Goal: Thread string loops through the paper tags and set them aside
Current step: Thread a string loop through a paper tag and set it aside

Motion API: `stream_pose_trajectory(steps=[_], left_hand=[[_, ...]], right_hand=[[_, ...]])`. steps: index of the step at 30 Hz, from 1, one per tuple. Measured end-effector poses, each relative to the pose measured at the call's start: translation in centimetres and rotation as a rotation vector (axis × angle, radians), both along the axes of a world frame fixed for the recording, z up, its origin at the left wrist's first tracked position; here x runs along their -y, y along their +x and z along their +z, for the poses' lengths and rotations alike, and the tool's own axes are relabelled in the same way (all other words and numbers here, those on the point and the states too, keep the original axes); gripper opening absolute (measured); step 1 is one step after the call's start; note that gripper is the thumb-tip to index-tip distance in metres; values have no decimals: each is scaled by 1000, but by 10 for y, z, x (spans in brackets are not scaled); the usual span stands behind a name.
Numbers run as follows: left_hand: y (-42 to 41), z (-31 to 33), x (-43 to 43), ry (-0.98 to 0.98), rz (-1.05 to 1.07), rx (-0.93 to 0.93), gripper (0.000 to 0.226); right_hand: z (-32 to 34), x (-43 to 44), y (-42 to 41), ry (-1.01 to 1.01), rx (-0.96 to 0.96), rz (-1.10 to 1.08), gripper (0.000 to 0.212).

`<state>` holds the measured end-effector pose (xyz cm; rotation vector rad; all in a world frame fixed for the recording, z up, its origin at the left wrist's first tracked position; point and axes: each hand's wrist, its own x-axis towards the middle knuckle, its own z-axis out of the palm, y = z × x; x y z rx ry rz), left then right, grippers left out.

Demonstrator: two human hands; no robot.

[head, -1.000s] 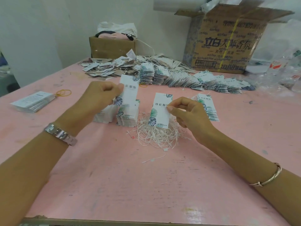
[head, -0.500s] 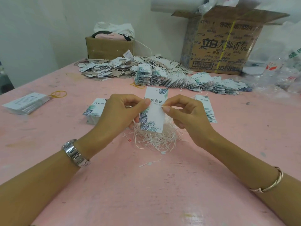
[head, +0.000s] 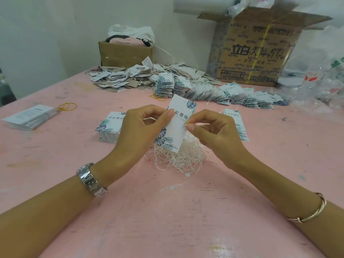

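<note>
2 forearms angle in over scuffed pink table (head: 167, 220), hands nearly meeting. Left hand (head: 141, 131) pinches glossy leaf-print paper tag (head: 176, 127) by left edge, tag upright, tilted. Right hand (head: 214, 133) pinches thin white string (head: 202, 125) at tag's right edge. Tangled string heap (head: 178, 159) just under hands. Flat tag stack (head: 109, 127) behind left hand. Bare tabletop nearer person.

I am wearing a silver metal watch (head: 92, 180) with a linked band on my left wrist, and a thin golden bangle (head: 323, 204) is circling my right wrist.
</note>
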<state>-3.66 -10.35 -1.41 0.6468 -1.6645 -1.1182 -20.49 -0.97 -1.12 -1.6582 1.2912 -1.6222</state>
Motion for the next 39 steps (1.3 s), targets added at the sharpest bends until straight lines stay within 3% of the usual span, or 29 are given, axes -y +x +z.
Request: stream_pose_trajectory(steps=[12,19,22,34,39], left_hand=[[-1,0,-3,4,5,14,13],[-1,0,-6,7,-98,17,11],[-2,-1,-9,-1,-150,34,13],[-2,-1,-14,32,-183,96,26],[-4,-2,-15,30,-189,135,21]], right_hand=[[2,0,0,-32,10,26,2],[9,3,-9,-52,277,-234,10],[8,5,-10,31,260,-173,13],[10,4,-6,55,261,-9,23],[8,5,-7,98,309,27,26]])
